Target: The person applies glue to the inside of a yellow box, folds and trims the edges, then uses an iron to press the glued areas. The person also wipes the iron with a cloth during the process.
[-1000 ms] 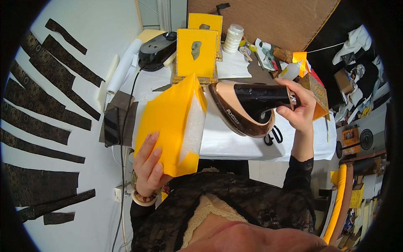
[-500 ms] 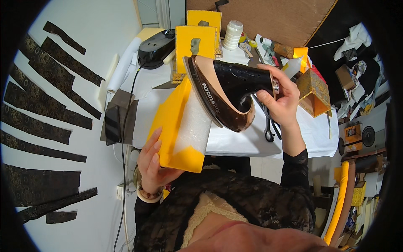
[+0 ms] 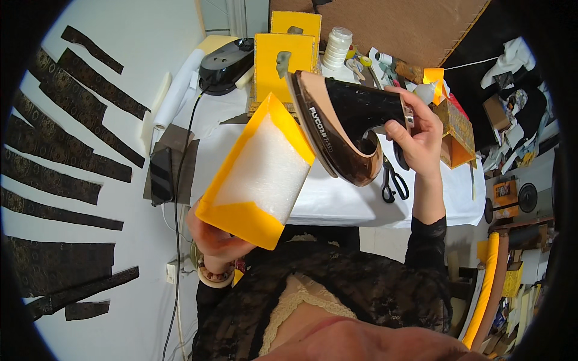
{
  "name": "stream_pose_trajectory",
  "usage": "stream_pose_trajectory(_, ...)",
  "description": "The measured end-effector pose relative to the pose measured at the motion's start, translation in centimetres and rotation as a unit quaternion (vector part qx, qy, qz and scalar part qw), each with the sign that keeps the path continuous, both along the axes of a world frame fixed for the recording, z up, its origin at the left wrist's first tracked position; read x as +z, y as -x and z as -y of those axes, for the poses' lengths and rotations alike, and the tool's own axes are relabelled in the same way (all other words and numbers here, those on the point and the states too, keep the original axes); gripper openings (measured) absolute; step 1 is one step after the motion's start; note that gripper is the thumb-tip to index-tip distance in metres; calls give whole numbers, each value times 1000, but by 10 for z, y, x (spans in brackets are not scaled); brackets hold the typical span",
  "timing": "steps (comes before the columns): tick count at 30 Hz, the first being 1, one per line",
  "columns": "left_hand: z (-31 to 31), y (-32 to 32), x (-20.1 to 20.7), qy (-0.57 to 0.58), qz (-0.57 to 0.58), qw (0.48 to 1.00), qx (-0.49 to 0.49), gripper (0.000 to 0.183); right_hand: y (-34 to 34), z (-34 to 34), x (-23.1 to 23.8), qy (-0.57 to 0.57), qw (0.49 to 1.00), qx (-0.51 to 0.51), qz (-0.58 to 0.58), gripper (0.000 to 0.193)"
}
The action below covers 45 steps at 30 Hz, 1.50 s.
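My left hand is closed round the lower left of a block with a white foam-like face and folded yellow fabric along its edges. Most of those fingers are hidden behind the block, which is tilted with its white face toward me. In my right hand is the handle of a black and bronze clothes iron. Its soleplate stands on edge, facing left, close to the block's right corner; whether the two touch I cannot tell.
Behind are two upright yellow panels, a black iron stand and a white jar. Black scissors lie on the white-covered table. A patterned open box stands right. A black cord hangs left; dark fabric strips line the wall.
The block has turned in my left hand, so its white face shows more broadly. The iron has shifted a little to the right, away from the block's side.
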<state>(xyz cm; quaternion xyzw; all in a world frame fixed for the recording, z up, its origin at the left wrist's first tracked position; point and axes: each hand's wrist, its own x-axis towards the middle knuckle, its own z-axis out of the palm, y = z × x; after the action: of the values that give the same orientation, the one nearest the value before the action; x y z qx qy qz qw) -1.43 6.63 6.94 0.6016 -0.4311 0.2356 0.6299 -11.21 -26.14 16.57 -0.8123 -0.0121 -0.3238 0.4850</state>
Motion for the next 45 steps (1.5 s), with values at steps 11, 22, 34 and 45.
stream_pose_trajectory(11, 0, -4, -8, -14, 39, 998, 54, 88, -8, -6, 12, 135, 990, -7, -32, 47)
stream_pose_trajectory(22, -17, -12, -27, 14, -37, 995, 87, 115, -1, -5, 16, 199, 978, 30, -58, 47)
stream_pose_trajectory(34, -24, -36, -62, 225, -353, 908, -22, 80, -19, 4, 31, 70, 993, -67, 64, 48)
stream_pose_trajectory(45, -33, -42, -87, 281, -485, 827, -49, 72, -301, -46, 154, 369, 910, 188, 32, 50)
